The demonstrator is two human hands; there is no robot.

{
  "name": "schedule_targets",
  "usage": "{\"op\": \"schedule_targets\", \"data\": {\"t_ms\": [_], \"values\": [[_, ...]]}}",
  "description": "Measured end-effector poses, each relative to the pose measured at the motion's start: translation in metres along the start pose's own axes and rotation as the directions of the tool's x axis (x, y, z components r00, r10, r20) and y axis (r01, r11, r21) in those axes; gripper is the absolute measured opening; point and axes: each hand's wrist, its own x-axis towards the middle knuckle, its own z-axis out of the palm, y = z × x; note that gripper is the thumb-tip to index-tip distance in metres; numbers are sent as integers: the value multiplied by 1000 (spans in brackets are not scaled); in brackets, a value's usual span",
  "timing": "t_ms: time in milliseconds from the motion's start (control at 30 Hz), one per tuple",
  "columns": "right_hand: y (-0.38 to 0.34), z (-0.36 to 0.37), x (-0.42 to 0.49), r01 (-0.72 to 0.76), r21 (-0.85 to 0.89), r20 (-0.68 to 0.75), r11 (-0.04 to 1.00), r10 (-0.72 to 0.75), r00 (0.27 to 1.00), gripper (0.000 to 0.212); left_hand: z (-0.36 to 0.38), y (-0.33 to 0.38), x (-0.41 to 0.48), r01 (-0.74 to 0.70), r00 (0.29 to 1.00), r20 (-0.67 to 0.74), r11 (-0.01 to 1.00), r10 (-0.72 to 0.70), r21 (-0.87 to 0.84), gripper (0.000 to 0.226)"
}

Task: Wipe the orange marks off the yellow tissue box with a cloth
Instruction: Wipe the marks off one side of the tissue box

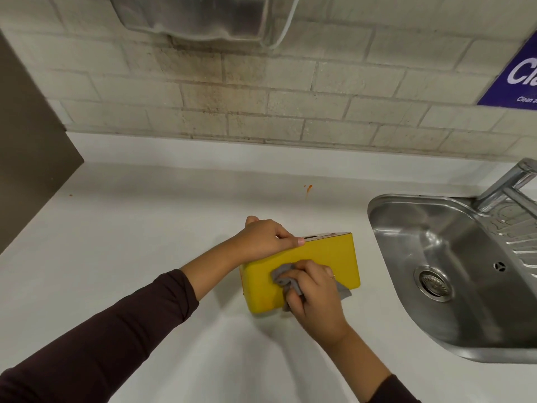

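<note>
The yellow tissue box (pixel 325 253) stands on the white counter, its broad yellow side facing me. My left hand (pixel 266 238) grips its top left corner from above. My right hand (pixel 315 295) presses a crumpled grey cloth (pixel 283 276) against the near face of the box. A faint orange smear shows near the lower left of that face. Part of the cloth hangs out below my palm on the right.
A steel sink (pixel 453 274) with a tap (pixel 507 184) lies to the right of the box. An orange spot (pixel 308 188) marks the white counter (pixel 145 228) behind the box. The tiled wall carries a metal dispenser (pixel 197 18) and a purple sign (pixel 517 74).
</note>
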Motion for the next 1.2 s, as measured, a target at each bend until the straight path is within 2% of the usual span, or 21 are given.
{"op": "schedule_targets", "data": {"t_ms": [100,233,400,600,833,900,967,1000,1033,1067,1100,1133,1167,1200], "values": [[-13,13,7,-32,14,-59,999,33,998,25,0,1,0,-4,1000,-2,1000,4,-7,44],[-29,32,1,54,-12,-7,998,-54,999,34,0,1,0,-30,999,-17,1000,30,-3,43],[-34,38,-7,164,-86,40,983,-161,986,34,-1,0,0,-12,1000,19,1000,12,8,48],[-38,26,-15,253,-167,270,953,-203,941,25,-2,1,-1,-19,999,30,997,17,71,54],[-25,12,-39,336,-188,431,923,-230,873,14,-2,3,-4,-26,1000,17,996,25,88,52],[-11,-1,-47,232,-151,399,961,-156,904,14,-2,3,-4,-22,1000,16,996,21,90,53],[-6,-18,-52,-101,44,247,994,87,965,21,-1,3,-5,-27,1000,8,995,26,100,52],[-4,-26,-52,-301,203,159,932,272,949,25,-1,3,-6,-28,1000,2,994,28,104,52],[-2,-33,-51,-467,357,85,809,469,879,32,0,3,-5,-32,999,-2,993,33,109,52],[4,-40,-50,-570,501,56,652,633,772,38,0,3,-5,-37,999,-4,993,37,115,52],[10,-47,-50,-607,644,84,465,746,661,40,0,3,-5,-38,999,-3,992,38,118,52],[17,-52,-49,-582,771,169,259,798,579,37,-1,3,-5,-38,999,3,992,38,121,51],[22,-56,-49,-512,858,278,42,800,531,31,-1,4,-4,-40,999,20,991,38,125,51],[24,-60,-48,-438,893,339,-107,800,495,25,-3,3,-3,-34,999,36,992,30,125,49]]}}
